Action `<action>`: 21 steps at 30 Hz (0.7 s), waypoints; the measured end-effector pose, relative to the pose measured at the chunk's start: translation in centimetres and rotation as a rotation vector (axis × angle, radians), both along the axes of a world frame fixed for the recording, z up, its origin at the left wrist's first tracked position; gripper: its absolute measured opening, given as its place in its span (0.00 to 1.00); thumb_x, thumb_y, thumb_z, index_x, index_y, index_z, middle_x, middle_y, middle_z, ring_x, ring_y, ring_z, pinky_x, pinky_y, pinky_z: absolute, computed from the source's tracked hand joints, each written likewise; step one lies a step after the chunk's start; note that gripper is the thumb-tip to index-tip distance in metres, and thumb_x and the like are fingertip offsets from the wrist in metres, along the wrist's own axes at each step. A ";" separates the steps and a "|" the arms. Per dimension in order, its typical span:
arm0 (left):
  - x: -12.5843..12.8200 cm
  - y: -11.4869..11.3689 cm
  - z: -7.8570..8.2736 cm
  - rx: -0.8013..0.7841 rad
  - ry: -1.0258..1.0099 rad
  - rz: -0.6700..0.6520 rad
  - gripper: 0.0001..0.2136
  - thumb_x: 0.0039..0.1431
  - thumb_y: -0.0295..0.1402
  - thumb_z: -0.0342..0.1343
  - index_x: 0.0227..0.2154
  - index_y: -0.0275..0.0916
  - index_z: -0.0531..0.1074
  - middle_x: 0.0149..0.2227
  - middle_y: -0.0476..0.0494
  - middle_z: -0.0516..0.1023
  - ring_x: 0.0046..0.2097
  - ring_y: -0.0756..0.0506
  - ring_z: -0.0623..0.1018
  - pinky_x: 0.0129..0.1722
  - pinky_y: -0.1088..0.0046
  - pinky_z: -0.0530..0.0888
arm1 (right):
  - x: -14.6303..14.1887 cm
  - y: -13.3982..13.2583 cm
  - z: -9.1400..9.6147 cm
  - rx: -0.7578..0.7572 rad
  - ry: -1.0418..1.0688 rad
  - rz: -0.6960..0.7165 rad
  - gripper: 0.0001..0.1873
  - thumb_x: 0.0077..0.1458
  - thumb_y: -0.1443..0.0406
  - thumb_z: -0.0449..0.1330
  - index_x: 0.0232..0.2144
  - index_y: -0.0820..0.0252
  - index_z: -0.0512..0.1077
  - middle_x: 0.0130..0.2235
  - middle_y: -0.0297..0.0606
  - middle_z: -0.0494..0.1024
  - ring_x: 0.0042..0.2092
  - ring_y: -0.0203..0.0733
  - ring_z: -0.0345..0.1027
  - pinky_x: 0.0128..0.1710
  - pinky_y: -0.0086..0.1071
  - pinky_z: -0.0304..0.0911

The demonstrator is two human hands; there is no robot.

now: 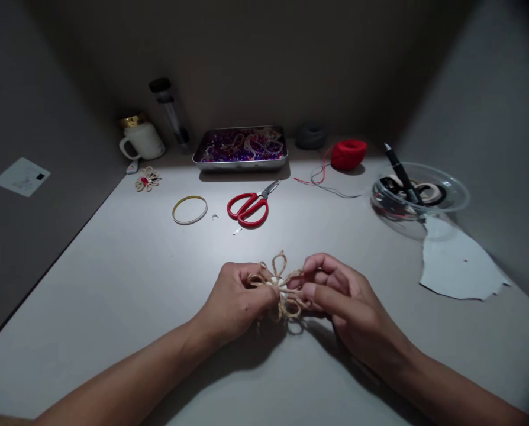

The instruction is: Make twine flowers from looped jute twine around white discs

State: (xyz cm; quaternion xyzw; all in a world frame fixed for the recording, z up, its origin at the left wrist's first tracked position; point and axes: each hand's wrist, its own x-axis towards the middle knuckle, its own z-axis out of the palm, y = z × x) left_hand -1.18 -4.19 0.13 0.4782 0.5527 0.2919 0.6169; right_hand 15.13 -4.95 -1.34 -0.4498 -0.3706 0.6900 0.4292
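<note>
The twine flower (281,286) was in the air over the desk, nearer to the person than the red-handled scissors (248,206). The left hand (240,305) was pinched upon it, with the thumb pressing at its middle. The right hand (357,305) had its thumb and fingertips among the loops on the right side of the flower; whether they were closed upon a loop, I cannot tell.

As I judge, the shaping was well advanced: several loops were already spread around the middle, where a white piece (283,290) showed partly beside the left thumb. The loops did not lie evenly, so perhaps some arranging was left. How firmly they were fixed was hidden by the fingers.

To the far left of the scissors lay another twine flower with a red centre (144,181), which seemed complete. On the held flower no such red part was visible, so in this respect it appeared less advanced.

The scissors lay untouched, with a small white scrap (236,231) just in front of them and a thin ring (193,222) to their left. Behind them stood the metal tray (242,166) of beads, and to their right, farther back, the red yarn ball (348,155).
</note>
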 end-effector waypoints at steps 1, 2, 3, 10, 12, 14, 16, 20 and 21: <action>-0.1 0.0 0.1 -0.006 -0.003 0.001 0.03 0.38 0.25 0.51 0.15 0.35 0.66 0.13 0.52 0.67 0.17 0.55 0.62 0.16 0.80 0.58 | 0.2 0.1 -0.1 -0.039 0.047 -0.015 0.15 0.43 0.65 0.64 0.35 0.60 0.65 0.32 0.39 0.76 0.30 0.38 0.69 0.29 0.30 0.64; -0.1 0.0 0.1 -0.008 -0.008 -0.001 0.03 0.38 0.25 0.51 0.14 0.35 0.65 0.13 0.52 0.67 0.17 0.55 0.61 0.16 0.80 0.57 | 0.3 0.2 -0.3 -0.073 0.070 -0.024 0.18 0.44 0.65 0.64 0.39 0.61 0.65 0.34 0.41 0.76 0.31 0.39 0.69 0.29 0.31 0.64; -0.2 0.0 0.1 -0.007 -0.016 -0.006 0.04 0.38 0.25 0.51 0.14 0.35 0.65 0.12 0.53 0.66 0.16 0.56 0.61 0.16 0.80 0.57 | 0.4 0.3 -0.4 -0.097 0.074 -0.018 0.20 0.44 0.65 0.64 0.41 0.62 0.64 0.34 0.42 0.76 0.31 0.39 0.69 0.29 0.31 0.64; -0.3 -0.1 -0.1 -0.008 -0.057 -0.021 0.03 0.39 0.26 0.52 0.15 0.35 0.65 0.13 0.54 0.64 0.17 0.56 0.60 0.16 0.81 0.56 | -0.3 0.4 0.0 -0.082 -0.059 0.151 0.16 0.38 0.61 0.69 0.28 0.66 0.73 0.24 0.33 0.72 0.26 0.33 0.63 0.26 0.27 0.60; -0.4 -0.1 -0.3 -0.012 -0.078 -0.048 0.03 0.40 0.26 0.52 0.16 0.34 0.66 0.13 0.54 0.64 0.17 0.56 0.60 0.17 0.81 0.56 | -0.4 0.5 0.1 -0.061 -0.103 0.158 0.13 0.37 0.62 0.69 0.23 0.67 0.74 0.21 0.32 0.71 0.24 0.30 0.61 0.25 0.25 0.57; -0.6 -0.2 -0.4 -0.009 -0.122 -0.076 0.02 0.40 0.26 0.53 0.16 0.34 0.67 0.14 0.54 0.65 0.17 0.56 0.60 0.17 0.81 0.56 | -0.3 0.5 -0.1 -0.051 -0.060 0.181 0.13 0.38 0.62 0.69 0.20 0.67 0.73 0.20 0.31 0.71 0.23 0.28 0.60 0.24 0.24 0.56; -0.8 -0.4 -0.4 -0.018 -0.208 -0.128 0.03 0.40 0.27 0.56 0.17 0.33 0.67 0.15 0.52 0.67 0.18 0.55 0.63 0.19 0.80 0.60 | -0.1 0.5 -0.3 -0.105 0.070 0.244 0.13 0.38 0.62 0.69 0.20 0.67 0.71 0.19 0.31 0.71 0.21 0.28 0.61 0.23 0.23 0.56; -1.1 -0.8 -0.3 -0.103 -0.420 -0.289 0.07 0.43 0.32 0.59 0.23 0.31 0.72 0.23 0.41 0.74 0.27 0.46 0.73 0.28 0.71 0.68 | 0.3 0.5 -1.0 -0.313 0.291 0.464 0.16 0.33 0.62 0.71 0.21 0.66 0.70 0.20 0.32 0.73 0.20 0.29 0.64 0.23 0.24 0.61; -1.1 -0.9 -0.3 -0.122 -0.442 -0.306 0.08 0.43 0.33 0.60 0.23 0.31 0.73 0.24 0.41 0.74 0.27 0.46 0.73 0.28 0.71 0.68 | 0.3 0.5 -1.1 -0.341 0.329 0.498 0.16 0.32 0.63 0.71 0.21 0.66 0.70 0.20 0.32 0.73 0.19 0.29 0.64 0.22 0.24 0.61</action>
